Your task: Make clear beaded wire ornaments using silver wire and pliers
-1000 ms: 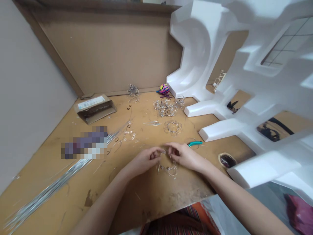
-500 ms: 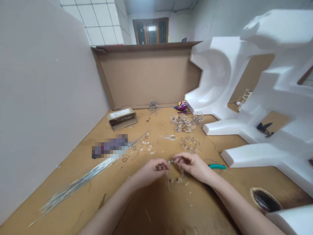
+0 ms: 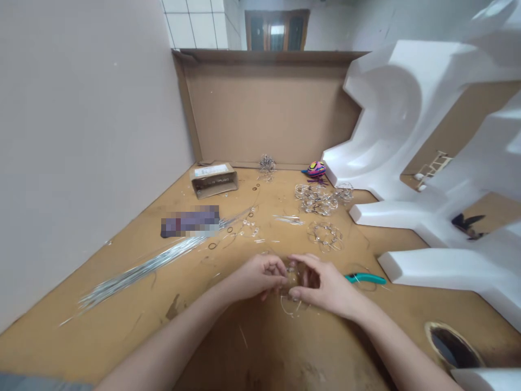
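Observation:
My left hand [image 3: 258, 278] and my right hand [image 3: 323, 286] meet low in the middle of the wooden workbench [image 3: 122, 304], with fingers curled around a small ring of wire and clear beads [image 3: 291, 307]. Most of that ring is hidden by my fingers, and only a wire loop hangs below them. Green-handled pliers [image 3: 366, 278] lie just right of my right hand. A loose string of clear beads [image 3: 248, 231] and small dark rubber rings [image 3: 229, 234] lie beyond my left hand. Finished-looking wire-and-bead rosettes [image 3: 324, 237] sit farther ahead.
A long bundle of silver wire rods [image 3: 142, 277] lies to the left, near a blurred object [image 3: 189, 221]. Farther back are a small cardboard box [image 3: 214, 180] and a colourful ball [image 3: 316, 169]. White foam forms [image 3: 407, 136] rise at right, beside a dark hole [image 3: 451, 347].
My hands have closed in around the wire ring and now cover more of it. The whole view has tilted upward, so the bench items sit higher and farther right than before.

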Tool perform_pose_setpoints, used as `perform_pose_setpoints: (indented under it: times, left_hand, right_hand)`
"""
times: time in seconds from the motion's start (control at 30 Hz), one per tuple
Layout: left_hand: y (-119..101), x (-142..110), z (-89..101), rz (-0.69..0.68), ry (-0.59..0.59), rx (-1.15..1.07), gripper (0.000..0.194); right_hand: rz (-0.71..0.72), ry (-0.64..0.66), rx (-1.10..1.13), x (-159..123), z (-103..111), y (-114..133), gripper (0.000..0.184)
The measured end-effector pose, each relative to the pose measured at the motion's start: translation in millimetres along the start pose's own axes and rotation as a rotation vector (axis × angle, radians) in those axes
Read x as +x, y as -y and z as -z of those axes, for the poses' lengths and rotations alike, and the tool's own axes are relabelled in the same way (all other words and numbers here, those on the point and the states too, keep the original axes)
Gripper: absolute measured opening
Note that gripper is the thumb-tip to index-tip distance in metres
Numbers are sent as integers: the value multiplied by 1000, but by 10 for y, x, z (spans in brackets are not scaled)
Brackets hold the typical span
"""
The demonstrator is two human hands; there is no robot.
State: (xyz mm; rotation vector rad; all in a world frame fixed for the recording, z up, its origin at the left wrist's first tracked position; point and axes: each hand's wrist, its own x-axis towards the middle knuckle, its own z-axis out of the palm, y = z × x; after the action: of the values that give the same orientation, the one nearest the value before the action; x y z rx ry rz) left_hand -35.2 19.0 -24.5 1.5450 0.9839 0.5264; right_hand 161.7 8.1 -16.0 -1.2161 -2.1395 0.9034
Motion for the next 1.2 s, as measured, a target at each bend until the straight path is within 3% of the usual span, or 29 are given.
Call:
perform_pose_setpoints:
  times: [0.2, 0.3, 0.4, 0.5, 0.57, 0.7, 0.9, 1.03, 1.2]
  left_hand:
    - [53, 33, -130, -122, -42, -76, 20]
    - [35, 21, -100, -199, -231, 18, 30]
    - [-12, -36, -105, -240, -430, 259, 59]
    - [-46, -82, -189, -283, -383, 485, 99]
    - [-46, -80, -258, -348, -322, 624, 109]
    - [16, -25, -327, -422, -315, 730, 100]
    - [117, -15, -337, -458, -384, 567, 94]
    - [126, -44, -335, -480, -440, 516, 100]
    - [96, -44, -284, -564, -525, 695, 98]
  right_hand:
    - [14, -39, -1, -13, -53, -17, 35]
    - [1, -108, 54, 8, -4, -45, 28]
    - [39, -158, 44, 2, 24, -19, 19]
    - [141, -147, -17, -37, 5, 43, 16]
    - [220, -128, -48, -71, -15, 88, 16]
    - [348, -130, -59, -132, -25, 164, 13]
    - [561, -148, -282, -220, -48, 229, 17]
    - [595, -200, -394, -241, -70, 232, 16]
    - [585, -220, -417, -224, -80, 209, 16]
